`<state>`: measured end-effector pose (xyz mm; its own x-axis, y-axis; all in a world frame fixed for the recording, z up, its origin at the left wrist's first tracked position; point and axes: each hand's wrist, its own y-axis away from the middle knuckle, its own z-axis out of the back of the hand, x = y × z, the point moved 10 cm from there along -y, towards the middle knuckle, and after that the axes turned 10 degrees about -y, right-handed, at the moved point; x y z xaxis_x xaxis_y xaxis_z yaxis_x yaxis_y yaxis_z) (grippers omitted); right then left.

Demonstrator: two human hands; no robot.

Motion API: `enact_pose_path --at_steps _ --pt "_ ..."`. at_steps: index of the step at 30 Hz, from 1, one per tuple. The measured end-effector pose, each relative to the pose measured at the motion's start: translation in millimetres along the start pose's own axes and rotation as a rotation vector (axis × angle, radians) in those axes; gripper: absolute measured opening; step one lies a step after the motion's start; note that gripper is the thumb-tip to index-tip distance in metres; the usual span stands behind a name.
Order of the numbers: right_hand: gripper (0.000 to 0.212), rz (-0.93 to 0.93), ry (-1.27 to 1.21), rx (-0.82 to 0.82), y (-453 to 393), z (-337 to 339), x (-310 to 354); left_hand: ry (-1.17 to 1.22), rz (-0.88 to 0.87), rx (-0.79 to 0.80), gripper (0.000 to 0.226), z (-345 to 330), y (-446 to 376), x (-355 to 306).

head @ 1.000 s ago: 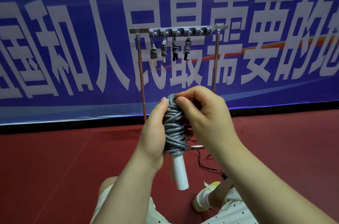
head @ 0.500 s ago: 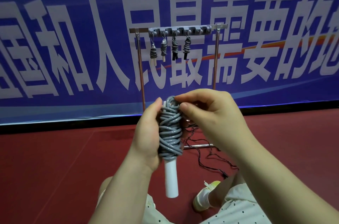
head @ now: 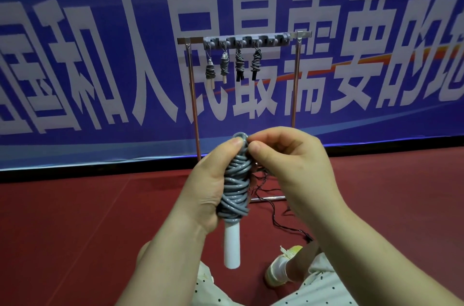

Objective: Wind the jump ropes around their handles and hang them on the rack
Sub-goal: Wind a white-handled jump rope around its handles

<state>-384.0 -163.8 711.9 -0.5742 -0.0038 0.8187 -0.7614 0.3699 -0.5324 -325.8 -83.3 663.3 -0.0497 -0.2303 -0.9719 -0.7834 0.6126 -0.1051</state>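
Note:
A grey jump rope (head: 236, 182) is wound in a thick bundle around white handles, whose lower end (head: 232, 246) sticks out below. My left hand (head: 200, 192) grips the bundle from the left, thumb near its top. My right hand (head: 288, 162) pinches the rope's top loop with curled fingers. Behind stands the metal rack (head: 244, 38), with several wound jump ropes (head: 233, 64) hanging from its hooks on the left half.
A blue banner with large white characters covers the wall behind the rack. The floor (head: 75, 230) is dark red. A thin black cord (head: 278, 220) trails on the floor near the rack's foot. My legs and a shoe (head: 281, 265) show at the bottom.
The bundle has tilted and shifted slightly left and down in my hands. My right hand stays at its top loop, fingers curled tighter.

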Motion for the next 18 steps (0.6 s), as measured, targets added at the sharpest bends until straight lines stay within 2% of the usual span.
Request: enact_pose_path --at_steps 3,6,9,11,14,18 --pt "0.018 -0.011 -0.032 0.002 -1 -4 -3 -0.03 -0.048 -0.029 0.011 4 -2 -2" --pt "0.018 -0.044 -0.095 0.007 -3 -5 -11 -0.085 -0.07 -0.039 0.016 8 -3 -4" --pt "0.018 -0.036 -0.158 -0.003 -3 -3 -11 -0.113 -0.095 0.038 0.022 3 1 -8" --pt "0.012 0.012 -0.118 0.031 -1 -3 -4 -0.096 -0.096 0.087 0.016 0 4 -10" --pt "0.018 0.087 0.029 0.144 5 -6 7 -0.022 -0.064 0.115 0.015 0 5 -8" --pt "0.023 -0.003 -0.052 0.201 5 0 -1 -0.016 -0.047 0.116 0.019 -1 4 -2"
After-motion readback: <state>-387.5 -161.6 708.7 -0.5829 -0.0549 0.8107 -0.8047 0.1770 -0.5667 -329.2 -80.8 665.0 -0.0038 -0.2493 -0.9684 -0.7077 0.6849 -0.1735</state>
